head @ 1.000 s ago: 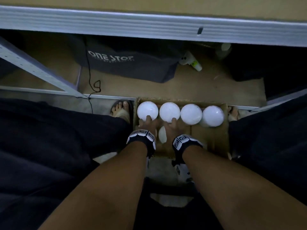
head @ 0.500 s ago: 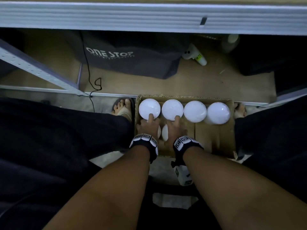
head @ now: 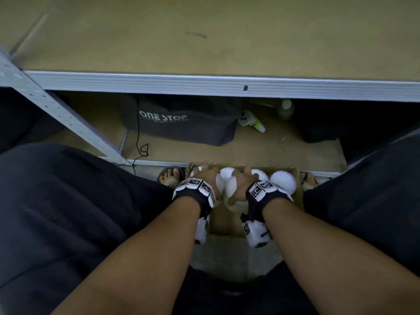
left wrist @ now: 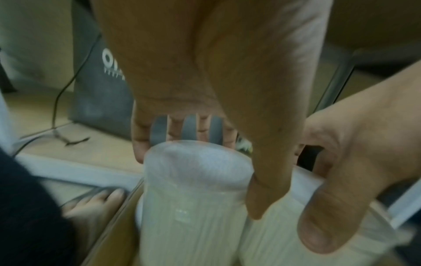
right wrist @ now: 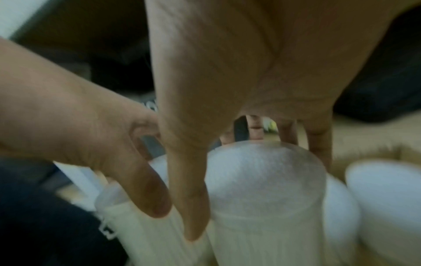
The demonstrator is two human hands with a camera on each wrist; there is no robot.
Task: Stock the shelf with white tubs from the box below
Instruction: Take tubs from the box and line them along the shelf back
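Both hands lifting tubs from the box

At lower centre, the left hand (head: pixel 205 178) and right hand (head: pixel 242 186) each clasped a white ribbed plastic tub (left wrist: pixel 196 198) inside the brown cardboard box (head: pixel 293 176), apparently lifting them toward the tan shelf (head: pixel 204 42) above.

Both forearms reach down side by side — the left hand (head: pixel 205 178) and the right hand (head: pixel 242 186) each curl their fingers around a white ribbed plastic tub (left wrist: pixel 193 198).

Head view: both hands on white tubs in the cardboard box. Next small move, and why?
Probably lift both straight up. The left hand grips one white plastic tub, the right hand another. Both tubs sit low in the brown cardboard box, and the tan shelf board above shows nothing on it.
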